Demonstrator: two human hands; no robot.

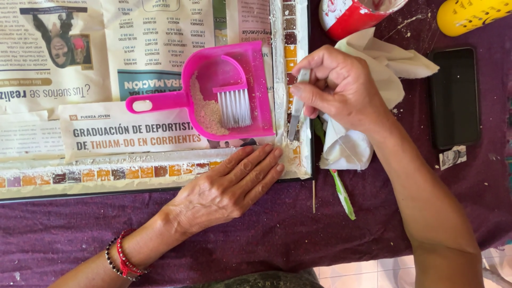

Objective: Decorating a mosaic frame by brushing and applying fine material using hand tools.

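Observation:
My left hand [234,186] lies flat, fingers apart, on the near right corner of a mosaic frame [133,172] set with small orange, brown and purple tiles and smeared with pale grout. My right hand [341,88] is closed on a thin metal tool [296,114] whose tip touches the grout along the frame's right side, by the corner. A pink dustpan [213,96] with a small white-bristled brush [234,104] and a heap of beige dust in it rests on the newspaper [69,69] covering the frame's middle.
A purple cloth [277,229] covers the table. A crumpled white rag [373,64] lies under my right hand. A black phone [453,96] is at right, a red and white cup [352,16] and a yellow object [474,13] behind. A green-and-white stick [341,192] lies near the frame.

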